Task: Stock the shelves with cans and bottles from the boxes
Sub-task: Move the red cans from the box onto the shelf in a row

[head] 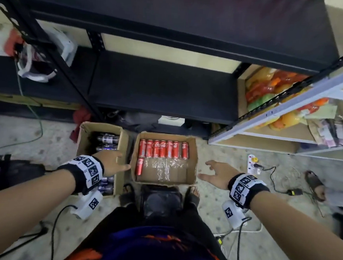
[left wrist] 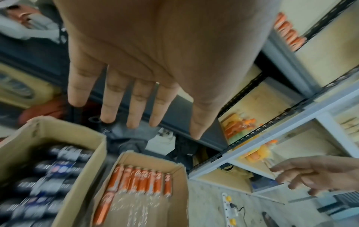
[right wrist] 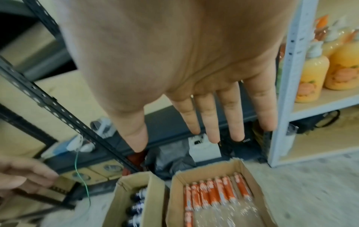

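Speckled floor (head: 216, 154) carries two cardboard boxes (head: 192, 162), white power strip (head: 253, 164), cables, perhaps sandal (head: 314, 182)

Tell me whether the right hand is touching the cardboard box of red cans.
Apart. The right wrist view shows the right hand, fingers straight, well above the cardboard box of red cans, with shelf and floor visible between them.

Stockroom: metal shelving (head: 173, 37), drink cartons (head: 192, 164) on floor.
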Demonstrator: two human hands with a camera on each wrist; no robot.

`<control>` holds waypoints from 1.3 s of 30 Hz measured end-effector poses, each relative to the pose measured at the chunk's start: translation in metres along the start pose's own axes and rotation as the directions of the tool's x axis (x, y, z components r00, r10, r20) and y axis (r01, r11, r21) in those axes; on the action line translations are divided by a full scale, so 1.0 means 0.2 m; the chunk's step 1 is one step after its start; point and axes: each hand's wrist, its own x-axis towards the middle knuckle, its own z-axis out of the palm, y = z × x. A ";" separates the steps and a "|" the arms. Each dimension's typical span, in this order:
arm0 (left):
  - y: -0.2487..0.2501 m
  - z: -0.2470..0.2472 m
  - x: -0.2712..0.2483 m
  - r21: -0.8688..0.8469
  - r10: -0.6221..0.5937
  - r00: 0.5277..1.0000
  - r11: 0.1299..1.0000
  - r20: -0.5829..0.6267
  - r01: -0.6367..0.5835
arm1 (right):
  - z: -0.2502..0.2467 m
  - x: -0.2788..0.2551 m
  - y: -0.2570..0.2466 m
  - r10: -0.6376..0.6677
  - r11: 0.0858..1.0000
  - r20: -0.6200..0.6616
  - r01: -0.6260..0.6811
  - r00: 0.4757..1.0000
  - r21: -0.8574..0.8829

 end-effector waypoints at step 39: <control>0.18 1.31 1.89 -0.132 -0.194 0.968 0.967 0.158 0.216 | 0.99 2.00 0.67 0.068 0.977 0.203 -0.107 0.977 0.185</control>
